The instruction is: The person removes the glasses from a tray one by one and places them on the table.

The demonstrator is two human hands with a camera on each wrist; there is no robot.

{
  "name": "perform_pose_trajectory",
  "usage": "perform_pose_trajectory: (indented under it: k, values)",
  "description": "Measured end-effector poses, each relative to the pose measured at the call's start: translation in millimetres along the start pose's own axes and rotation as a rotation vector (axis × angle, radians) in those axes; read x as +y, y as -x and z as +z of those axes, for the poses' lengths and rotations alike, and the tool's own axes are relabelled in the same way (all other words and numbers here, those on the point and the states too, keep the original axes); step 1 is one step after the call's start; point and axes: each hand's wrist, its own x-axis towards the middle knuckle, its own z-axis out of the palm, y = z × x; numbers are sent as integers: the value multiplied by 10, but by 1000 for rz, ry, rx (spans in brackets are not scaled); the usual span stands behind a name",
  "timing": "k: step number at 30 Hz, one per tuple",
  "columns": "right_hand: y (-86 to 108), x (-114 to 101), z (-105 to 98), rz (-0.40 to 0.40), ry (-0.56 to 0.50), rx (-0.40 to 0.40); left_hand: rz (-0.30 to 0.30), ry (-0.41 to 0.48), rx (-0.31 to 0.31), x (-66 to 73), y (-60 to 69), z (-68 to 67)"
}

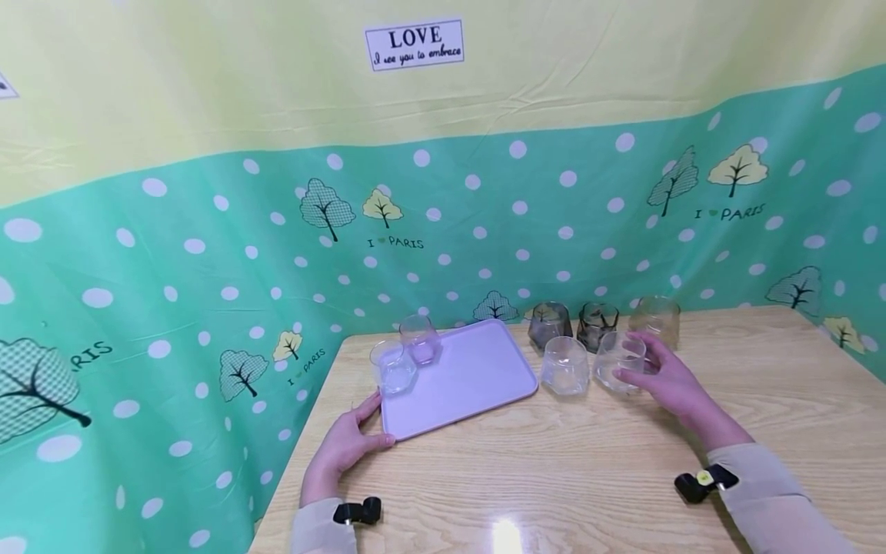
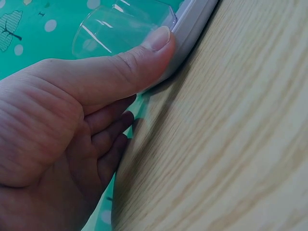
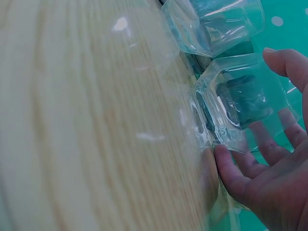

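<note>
Table: light wood table [image 1: 484, 477] with wavy lines in it, and a bright white shine near the front.
Wall cloth: green cloth [image 1: 498, 250] with white dots, little trees and "I PARIS" words, hanging behind and beside the table; its top part is pale yellow [image 1: 540, 81].
Sign: a white box [image 1: 415, 45] on the yellow part says "LOVE", with curly writing under it.
Tray: flat light purple tray [image 1: 464, 388] with round corners, sitting toward the table's left side.
Cups on the tray: two see-through glass cups [image 1: 396, 369], close together at its left end.
Left hand: the left hand [image 1: 346, 442] is spread wide at the tray's near left corner, thumb touching the rim.
Right hand: the right hand [image 1: 670, 383] curls around a clear cup with flat sides [image 1: 612, 354], right of the tray.
Other cups: another clear cup [image 1: 564, 368] stands just beside it; behind are a smoky grey cup [image 1: 550, 327], a dark streaky cup [image 1: 597, 323] and a honey-brown cup [image 1: 661, 323].
Sleeves: pale sleeves [image 1: 761, 477], each with a black gadget [image 1: 706, 483] on the wrist.
</note>
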Motion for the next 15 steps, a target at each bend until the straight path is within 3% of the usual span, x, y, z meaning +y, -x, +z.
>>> perform_pose_trajectory:
  k: [15]
  values:
    - [29,-28,29,20,-1,3,7,25,-6,-13,6,-3]
